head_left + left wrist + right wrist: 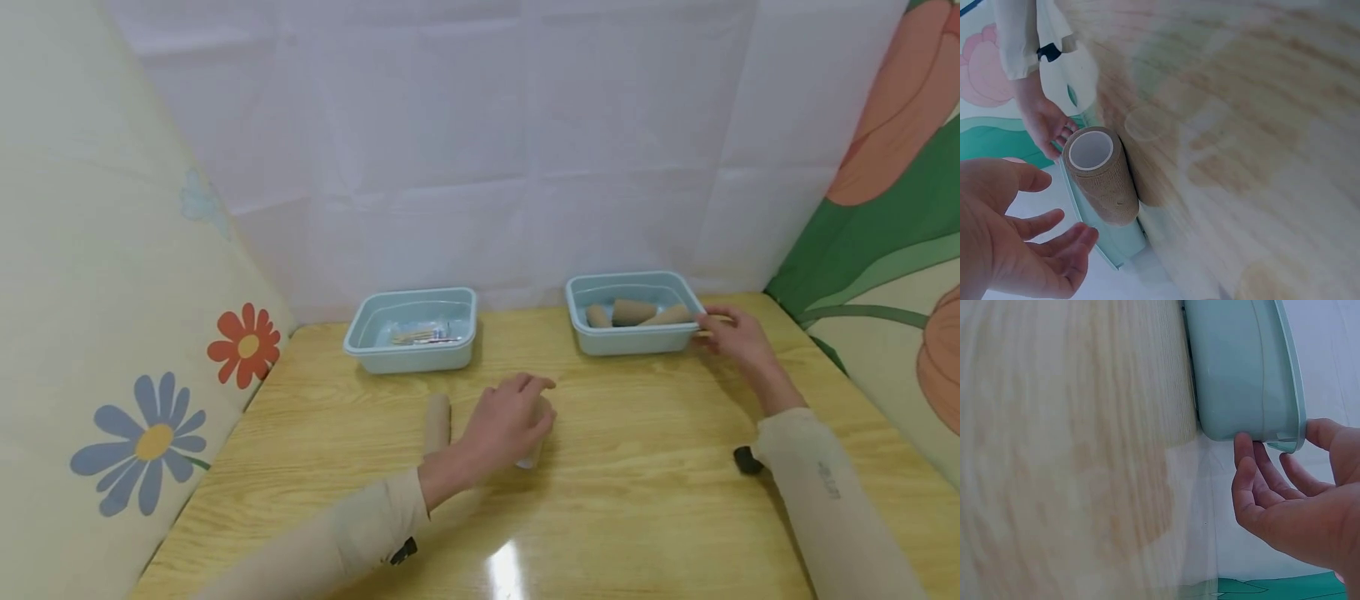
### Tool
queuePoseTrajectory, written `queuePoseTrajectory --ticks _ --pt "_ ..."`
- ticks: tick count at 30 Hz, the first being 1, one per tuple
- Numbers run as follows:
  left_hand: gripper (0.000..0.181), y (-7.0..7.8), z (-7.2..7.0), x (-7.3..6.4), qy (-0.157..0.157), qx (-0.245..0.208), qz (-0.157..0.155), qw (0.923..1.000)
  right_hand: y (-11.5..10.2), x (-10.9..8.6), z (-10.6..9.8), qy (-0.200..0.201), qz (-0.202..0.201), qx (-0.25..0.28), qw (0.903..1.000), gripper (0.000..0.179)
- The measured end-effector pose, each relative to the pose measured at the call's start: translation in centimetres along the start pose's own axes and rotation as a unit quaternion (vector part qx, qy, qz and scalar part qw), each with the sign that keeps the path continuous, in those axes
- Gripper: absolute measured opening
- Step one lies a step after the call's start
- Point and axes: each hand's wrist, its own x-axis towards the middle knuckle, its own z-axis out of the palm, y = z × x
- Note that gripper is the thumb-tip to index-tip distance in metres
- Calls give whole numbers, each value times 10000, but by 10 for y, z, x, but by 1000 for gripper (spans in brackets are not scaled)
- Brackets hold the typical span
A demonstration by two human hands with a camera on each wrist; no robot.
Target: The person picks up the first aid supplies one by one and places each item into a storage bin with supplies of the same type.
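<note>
Sleeves frame our view; the writing on one is too small to read. Our left hand point(504, 425), fingers loosely spread, hovers at a brown roll point(1100, 175) on the tabletop point(637, 500) before the right bin point(633, 312). That bin holds three rolls point(637, 313); our right hand point(733, 335) rests relaxed fingers on its rim.

desk point(645, 500): glossy light wood, glare spot | back wall point(480, 150): white creased sheet | left wall point(90, 292): cream, daisy print | right wall point(892, 208): tulip print
</note>
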Motion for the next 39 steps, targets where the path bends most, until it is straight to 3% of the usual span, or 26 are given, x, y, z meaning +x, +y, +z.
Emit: queuePoseTrajectory --ticks 8,15,22,32,39 --pt "51 -1 5 -9 -214 48 -305 9993 -2 -2 0 -7 -24 -14 10000 60" --pt "63 -5 10 -15 -367 -260 -356 9984 -1 -1 0 13 14 -18 10000 61" --pt "63 -8 12 -17 -640 -457 -466 9958 -4 -2 1 1 51 -41 10000 61" --pt "63 -14 11 -15 -783 -926 -734 9899 -3 -1 1 60 -6 26 10000 59" --pt "62 -20 8 -14 -829 -1528 -646 9827 -3 -2 1 25 5 28 10000 59"
